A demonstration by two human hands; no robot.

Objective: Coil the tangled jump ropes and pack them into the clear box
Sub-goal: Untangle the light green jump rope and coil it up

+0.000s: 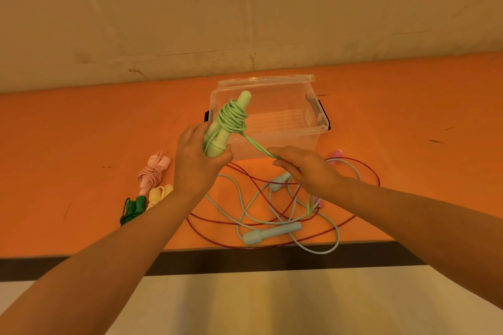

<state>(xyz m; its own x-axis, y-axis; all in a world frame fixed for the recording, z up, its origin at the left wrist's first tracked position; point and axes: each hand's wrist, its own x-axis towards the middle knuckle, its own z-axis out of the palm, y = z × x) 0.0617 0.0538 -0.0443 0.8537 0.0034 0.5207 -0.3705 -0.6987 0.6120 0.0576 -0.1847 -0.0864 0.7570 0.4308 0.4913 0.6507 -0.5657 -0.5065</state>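
Observation:
My left hand (pixel 197 160) grips the two light green jump rope handles (pixel 226 130), with green cord wound round them in several loops. A strand runs from that coil to my right hand (pixel 307 171), which pinches the green cord (pixel 258 147). Behind both hands stands the clear box (pixel 285 117), open, nothing visible inside. In front of it a light blue rope (pixel 272 232) and a thin dark red rope (pixel 353 223) lie tangled together on the orange table.
At the left lie a coiled pink rope (pixel 152 171), a yellow one (pixel 159 194) and a dark green one (pixel 133 208). A pink handle (pixel 336 155) shows right of the box. The table's dark front edge (pixel 272 258) runs below the tangle; a wall rises behind.

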